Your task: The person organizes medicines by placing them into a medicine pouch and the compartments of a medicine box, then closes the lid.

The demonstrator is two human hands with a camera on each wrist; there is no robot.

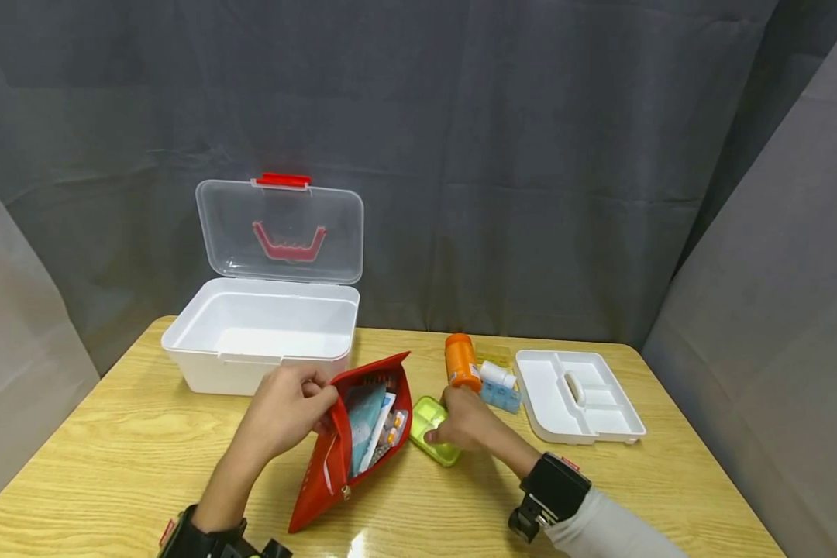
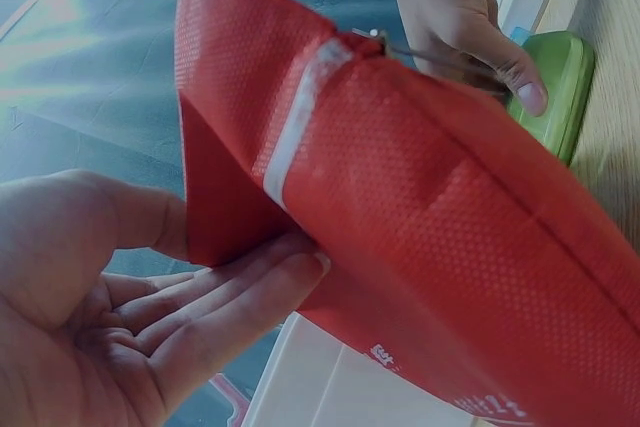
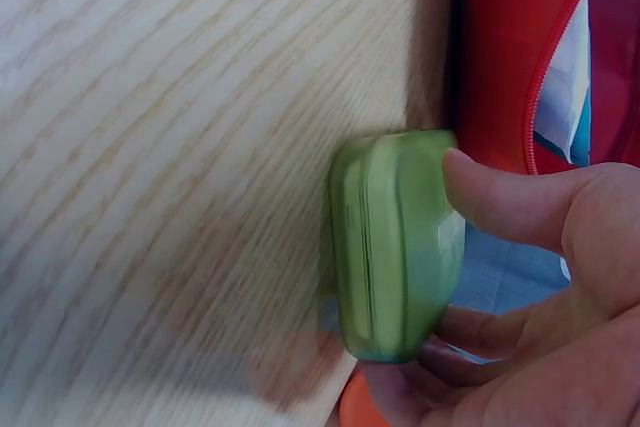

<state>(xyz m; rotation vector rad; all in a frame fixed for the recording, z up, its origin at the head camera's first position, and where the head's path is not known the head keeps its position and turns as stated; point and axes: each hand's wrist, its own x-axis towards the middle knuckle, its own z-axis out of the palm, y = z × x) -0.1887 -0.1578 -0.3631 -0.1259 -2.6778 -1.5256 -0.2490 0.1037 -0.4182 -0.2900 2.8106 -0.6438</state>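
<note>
A red zip pouch (image 1: 321,474) lies tilted on the table with its mouth spread. Inside it are a teal packet (image 1: 364,422) and a blister pack (image 1: 392,428) of orange-and-white capsules. My left hand (image 1: 289,407) pinches the pouch's edge between thumb and fingers, seen closely in the left wrist view. To the right of the pouch, my right hand (image 1: 467,418) grips a translucent green pill box (image 3: 395,247) by its sides, thumb on one side and fingers on the other. Whether the pill box touches the table is hard to tell.
An open white box (image 1: 258,372) with a clear lid (image 1: 279,232) stands at back left. Behind my right hand are an orange bottle (image 1: 462,362), a white bottle (image 1: 497,375) and a blue pill box (image 1: 500,397). A white divided tray (image 1: 551,403) lies farther right.
</note>
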